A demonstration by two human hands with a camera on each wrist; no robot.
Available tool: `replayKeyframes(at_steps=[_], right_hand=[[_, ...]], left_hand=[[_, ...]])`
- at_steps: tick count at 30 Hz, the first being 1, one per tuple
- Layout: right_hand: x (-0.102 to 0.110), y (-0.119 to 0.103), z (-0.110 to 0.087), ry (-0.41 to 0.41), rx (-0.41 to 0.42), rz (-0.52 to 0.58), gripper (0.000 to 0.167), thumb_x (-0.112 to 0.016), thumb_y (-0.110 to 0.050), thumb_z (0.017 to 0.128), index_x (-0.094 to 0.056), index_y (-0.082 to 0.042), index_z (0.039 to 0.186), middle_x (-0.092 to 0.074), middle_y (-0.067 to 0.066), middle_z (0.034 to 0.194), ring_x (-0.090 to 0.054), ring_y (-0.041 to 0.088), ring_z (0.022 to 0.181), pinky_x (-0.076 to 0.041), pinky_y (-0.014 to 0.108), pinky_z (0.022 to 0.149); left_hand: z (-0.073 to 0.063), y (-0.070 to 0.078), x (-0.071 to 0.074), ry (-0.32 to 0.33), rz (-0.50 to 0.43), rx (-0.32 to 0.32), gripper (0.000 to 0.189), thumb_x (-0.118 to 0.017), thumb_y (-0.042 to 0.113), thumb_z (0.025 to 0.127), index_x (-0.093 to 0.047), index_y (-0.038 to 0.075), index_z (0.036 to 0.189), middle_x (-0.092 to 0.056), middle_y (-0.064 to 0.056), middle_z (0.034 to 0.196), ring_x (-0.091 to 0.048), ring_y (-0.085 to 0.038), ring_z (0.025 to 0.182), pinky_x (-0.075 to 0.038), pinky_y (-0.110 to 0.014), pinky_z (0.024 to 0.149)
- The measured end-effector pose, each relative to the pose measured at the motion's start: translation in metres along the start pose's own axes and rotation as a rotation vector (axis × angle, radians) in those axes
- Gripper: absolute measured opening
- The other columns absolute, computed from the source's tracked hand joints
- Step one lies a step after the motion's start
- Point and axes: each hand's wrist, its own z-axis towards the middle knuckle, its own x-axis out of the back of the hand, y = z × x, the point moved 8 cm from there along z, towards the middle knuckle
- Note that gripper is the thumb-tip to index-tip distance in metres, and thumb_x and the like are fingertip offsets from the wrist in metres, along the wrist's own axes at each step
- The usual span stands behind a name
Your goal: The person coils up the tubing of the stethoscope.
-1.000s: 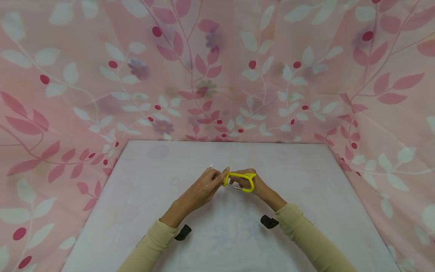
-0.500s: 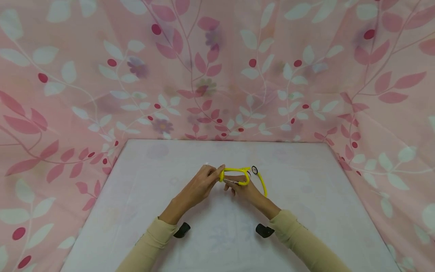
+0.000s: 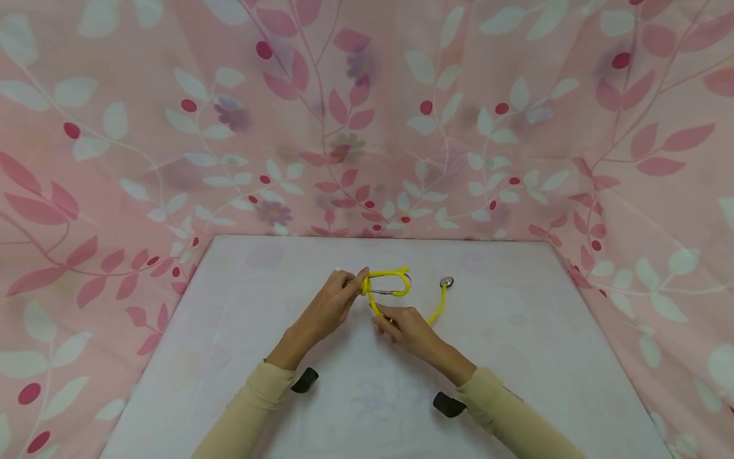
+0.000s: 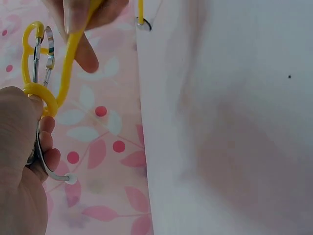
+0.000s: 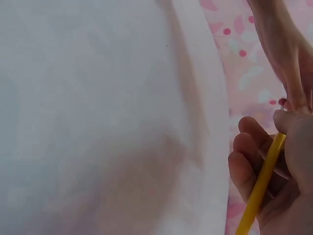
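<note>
A stethoscope with yellow tubing (image 3: 387, 273) is folded into a loop between the two hands. My left hand (image 3: 329, 305) pinches it where a turn of tubing (image 4: 43, 93) wraps round the metal ear tubes. Below those fingers, a curved ear tube ends in a white ear tip (image 4: 71, 178). My right hand (image 3: 410, 328), lower and to the right, grips the tubing's free length (image 5: 264, 181), which runs across the palm under curled fingers. From behind this hand the tube bends up to the round chest piece (image 3: 446, 282), lying to the right above the white tabletop.
A white-covered table (image 3: 493, 408) spreads under both arms, with a pink leaf-patterned cloth (image 3: 395, 127) standing behind and at both sides. Black camera mounts (image 3: 449, 405) stick out from the wrists beneath the beige sleeves (image 3: 516, 414).
The right hand has moved from behind the loop down toward the person, drawing tubing with it. The chest piece has come into sight at the right. The left hand has shifted slightly left and away.
</note>
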Motion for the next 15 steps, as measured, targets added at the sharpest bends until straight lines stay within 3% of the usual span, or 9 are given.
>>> replayKeyframes(at_steps=[7,12,15], right_hand=[[0.005,-0.026,-0.014,0.030,0.088,-0.199,0.041,-0.065,-0.027,0.095,-0.063,-0.008,0.131,-0.071,-0.006,0.079,-0.055,0.000,0.067,-0.049,0.017,0.064],[0.015,-0.041,-0.024,0.127,0.154,-0.286,0.036,-0.070,-0.025,0.091,-0.069,-0.010,0.124,-0.076,-0.003,0.096,-0.063,0.002,0.075,-0.053,0.019,0.068],[0.020,-0.051,-0.027,0.166,0.187,-0.309,0.032,-0.072,-0.023,0.090,-0.072,-0.010,0.119,-0.076,-0.002,0.092,-0.061,0.002,0.071,-0.051,0.018,0.065]], left_hand=[[0.001,-0.013,0.001,0.008,0.033,0.025,0.068,-0.067,0.008,0.092,-0.037,0.016,0.152,-0.060,-0.007,0.104,-0.051,-0.018,0.091,-0.049,-0.025,0.076],[-0.002,-0.019,-0.002,-0.008,0.037,0.041,0.068,-0.066,0.009,0.093,-0.036,0.017,0.153,-0.060,-0.007,0.105,-0.051,-0.018,0.092,-0.050,-0.026,0.077],[-0.003,-0.021,-0.004,-0.006,0.038,0.042,0.067,-0.066,0.009,0.092,-0.037,0.016,0.152,-0.060,-0.007,0.104,-0.051,-0.018,0.091,-0.049,-0.026,0.077]])
